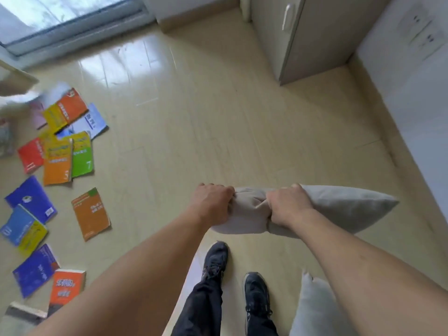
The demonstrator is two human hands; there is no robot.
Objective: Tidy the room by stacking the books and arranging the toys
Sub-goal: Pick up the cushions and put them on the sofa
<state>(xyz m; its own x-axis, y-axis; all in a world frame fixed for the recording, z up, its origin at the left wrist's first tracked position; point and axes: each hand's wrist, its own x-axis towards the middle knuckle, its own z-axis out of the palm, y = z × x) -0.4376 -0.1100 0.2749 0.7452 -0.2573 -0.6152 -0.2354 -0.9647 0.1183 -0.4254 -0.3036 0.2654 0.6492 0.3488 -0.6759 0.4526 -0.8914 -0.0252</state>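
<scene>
- Stacking looks not yet begun: the books point(58, 161) lie scattered flat along the floor's point(194, 122) left edge, some overlapping
- The left hand point(213, 202) and right hand point(288, 207) both grip a soft grey pillow point(339, 207), bunching its fabric, above the floor's middle
- The books have glossy paper covers in orange, blue and green
- The floor is shiny, pale, wood-patterned

A pale beige tiled floor point(218, 117) fills the room and shines with daylight from a sliding glass door point(60, 18) at the far left. A light grey cabinet point(315, 37) with a white handle point(288, 16) stands far right, beside a white wall point(417, 98) carrying sockets point(423, 32).
</scene>
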